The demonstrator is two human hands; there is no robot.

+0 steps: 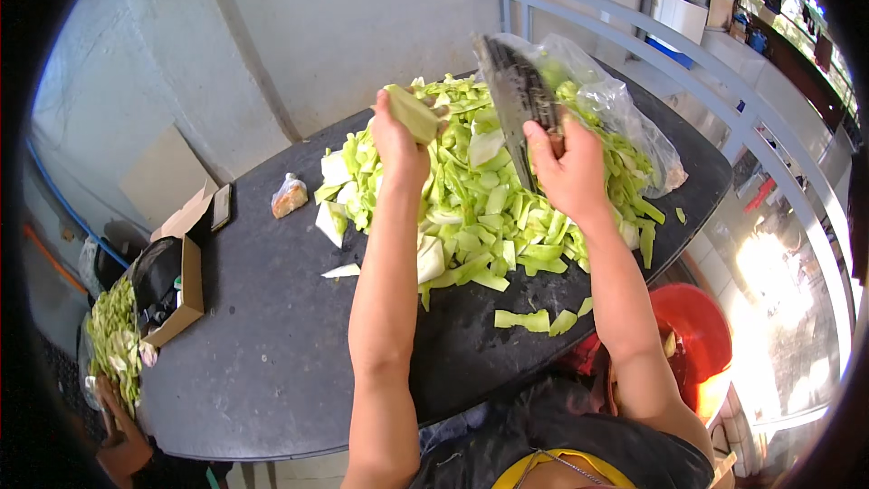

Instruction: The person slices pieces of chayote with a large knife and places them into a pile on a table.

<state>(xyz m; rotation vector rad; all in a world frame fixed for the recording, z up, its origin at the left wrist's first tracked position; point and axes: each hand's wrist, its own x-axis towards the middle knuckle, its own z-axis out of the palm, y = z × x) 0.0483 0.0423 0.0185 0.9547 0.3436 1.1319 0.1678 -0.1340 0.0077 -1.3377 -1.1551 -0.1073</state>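
A pale green vegetable piece (411, 113) is gripped in my left hand (402, 142), raised over the near-left part of a large heap of cut green vegetable slices (475, 204). My right hand (569, 166) is closed around the handle of a broad, dark-bladed cleaver (519, 95), its blade tilted up over the heap and somewhat blurred. Behind the cleaver, a clear plastic bag (604, 95) lies on the heap's right side. A few loose slices (523, 320) rest on the dark table (271, 353) near its front edge.
A small tied bag (289, 195), a phone-like object (221, 207) and an open cardboard box (178, 299) are on the left. Another person's arm (119, 421) is beside more cut vegetables (114, 339) at far left. A red bucket (692, 346) stands at right, below a metal railing (652, 17).
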